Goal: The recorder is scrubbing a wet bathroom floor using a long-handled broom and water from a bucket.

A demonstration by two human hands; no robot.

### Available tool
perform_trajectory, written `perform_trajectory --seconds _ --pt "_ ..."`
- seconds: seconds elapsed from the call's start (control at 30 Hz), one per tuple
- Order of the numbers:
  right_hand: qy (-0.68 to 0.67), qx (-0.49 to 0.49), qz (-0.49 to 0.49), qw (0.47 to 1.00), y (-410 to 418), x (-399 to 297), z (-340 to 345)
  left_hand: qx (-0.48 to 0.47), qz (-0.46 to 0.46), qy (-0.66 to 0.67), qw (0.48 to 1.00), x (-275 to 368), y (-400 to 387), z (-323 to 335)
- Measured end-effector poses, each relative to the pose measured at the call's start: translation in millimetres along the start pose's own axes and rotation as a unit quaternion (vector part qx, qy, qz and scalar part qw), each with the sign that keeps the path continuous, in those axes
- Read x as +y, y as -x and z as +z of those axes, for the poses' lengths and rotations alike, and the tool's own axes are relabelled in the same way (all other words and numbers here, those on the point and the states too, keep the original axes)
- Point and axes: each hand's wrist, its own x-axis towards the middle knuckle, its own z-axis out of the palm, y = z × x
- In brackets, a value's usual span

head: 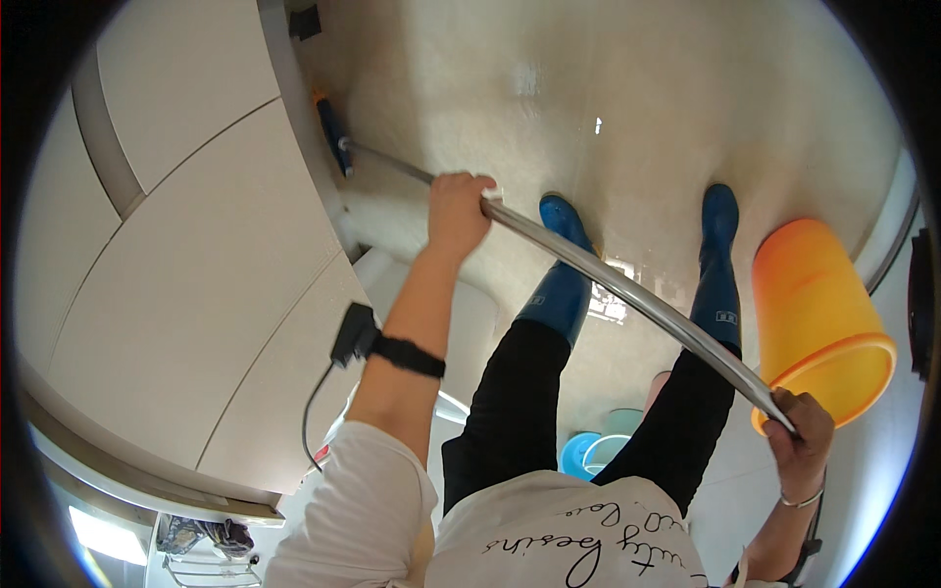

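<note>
A long shiny metal pole (625,287) slants across the view in front of my legs. My left hand (461,213) grips it partway along, and my right hand (801,437) is closed around its near end. At the far end sits a narrow blue head (332,132) with an orange tip, a floor-cleaning tool whose exact kind I cannot tell. That head lies on the wet beige floor (478,95), close along the base of a pale panelled cabinet or wall (213,279).
A tall orange-yellow bucket (816,309) stands at the right, beside my right hand. Blue rubber boots (564,275) are on my feet. Behind my legs are a blue basin (577,452) and other tubs. A black object (305,22) lies at the far left floor edge.
</note>
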Motion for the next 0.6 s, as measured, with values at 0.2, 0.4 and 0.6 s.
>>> perform_trajectory --seconds 0.2,0.4,0.6 --pt "-0.131 0.114 0.114 0.978 58.6 45.3 -47.0 0.206 0.075 0.035 0.975 68.9 -28.1 -26.2" --pt "-0.081 0.172 0.091 0.978 -16.5 -25.6 15.8 0.280 0.081 0.000 0.957 16.7 -114.6 -58.9" --pt "-0.050 0.089 0.077 0.992 -20.6 -28.1 8.8 0.150 -0.055 -0.008 0.987 6.4 -39.6 -4.4"
